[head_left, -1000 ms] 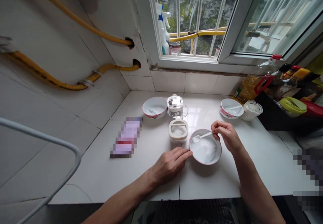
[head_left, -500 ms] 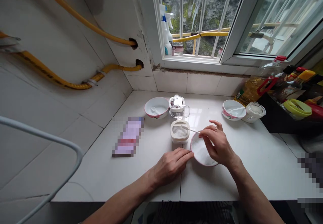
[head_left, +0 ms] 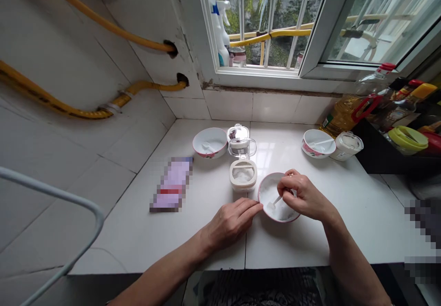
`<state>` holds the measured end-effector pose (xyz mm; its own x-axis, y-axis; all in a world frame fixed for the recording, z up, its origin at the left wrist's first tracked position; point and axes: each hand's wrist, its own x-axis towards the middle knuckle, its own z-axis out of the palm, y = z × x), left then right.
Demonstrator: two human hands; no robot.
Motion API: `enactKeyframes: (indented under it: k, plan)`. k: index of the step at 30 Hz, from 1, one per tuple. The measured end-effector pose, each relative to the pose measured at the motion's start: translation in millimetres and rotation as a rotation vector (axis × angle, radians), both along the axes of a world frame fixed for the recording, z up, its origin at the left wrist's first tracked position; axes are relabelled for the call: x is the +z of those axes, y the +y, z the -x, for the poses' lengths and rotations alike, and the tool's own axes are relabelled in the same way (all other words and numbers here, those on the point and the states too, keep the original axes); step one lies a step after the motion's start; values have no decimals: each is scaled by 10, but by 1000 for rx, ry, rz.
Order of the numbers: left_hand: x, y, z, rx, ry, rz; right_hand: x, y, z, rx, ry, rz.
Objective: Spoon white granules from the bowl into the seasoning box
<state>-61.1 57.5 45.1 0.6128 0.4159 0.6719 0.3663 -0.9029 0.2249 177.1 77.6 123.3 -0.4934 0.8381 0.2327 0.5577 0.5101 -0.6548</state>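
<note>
My right hand (head_left: 303, 195) is closed round the handle of a small white spoon (head_left: 275, 202), its tip down in the white granules inside a pink-rimmed bowl (head_left: 261, 187). At the near left side of that bowl, my left hand (head_left: 234, 221) has its fingers together and its fingertips on the rim; whether the thumb grips underneath is hidden. Just left of the bowl stands a clear seasoning jar (head_left: 243, 177) with a cream rim, its lid (head_left: 243, 148) flipped up, and white granules inside.
Behind the jar is another lidded jar (head_left: 238, 133), beside a white bowl (head_left: 210, 150) with a spoon. A purple packet (head_left: 171, 184), blurred, lies left. At right are a flowered bowl (head_left: 315, 147), a closed jar (head_left: 348, 146), an oil bottle (head_left: 344, 108) and a black rack (head_left: 368, 152).
My right hand has brought the spoon from the open jar down into the pink-rimmed bowl. My left hand stays at the rim. The view has shifted slightly.
</note>
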Motion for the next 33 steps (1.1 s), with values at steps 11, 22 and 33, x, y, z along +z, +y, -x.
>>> enactKeyframes:
  k: [11,22,33]
  plan:
    - [-12,9,-13,-2,-30,-25,36,47,-54,-160,271,274]
    - [24,6,-7,-7,-5,-25,-12,152,-94,-287,671,358]
    - [42,12,-24,9,-1,-35,-141,48,236,-20,90,-495]
